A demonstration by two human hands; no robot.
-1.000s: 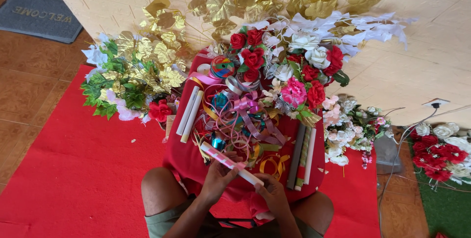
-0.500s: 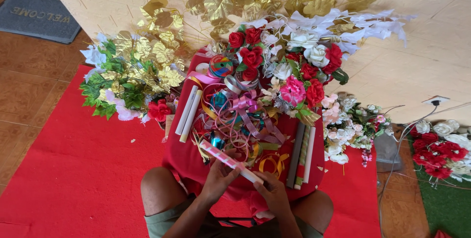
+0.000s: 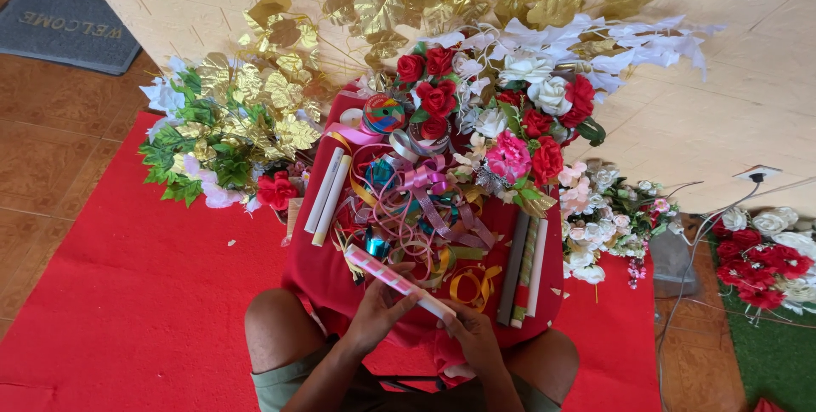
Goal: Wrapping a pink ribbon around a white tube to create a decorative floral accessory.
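Both hands grip one slim rolled tube [image 3: 398, 281] of pink and white patterned paper, held slantwise over the lap: the left hand [image 3: 380, 310] closes around its middle from below, and the right hand [image 3: 473, 335] pinches the lower end. Just beyond the tube lies a loose tangle of curling ribbons [image 3: 416, 208], glossy and thin, in pink, purple, teal and gold, spread on a red cloth [image 3: 319, 272] that drapes over the worktop. Two cream paper rolls [image 3: 327, 195] lie side by side at the cloth's left edge, and three more rolls [image 3: 525, 269], one dark and one spotted, lie along its right edge. Farther out, soft fabric roses [image 3: 438, 93] in red, white and pink crowd the top of the cloth. Stiff, shiny gold leaves [image 3: 272, 89] fan out to the left and above against a cream brick-patterned wall [image 3: 748, 115]. Everything sits on a flat red carpet [image 3: 119, 293].
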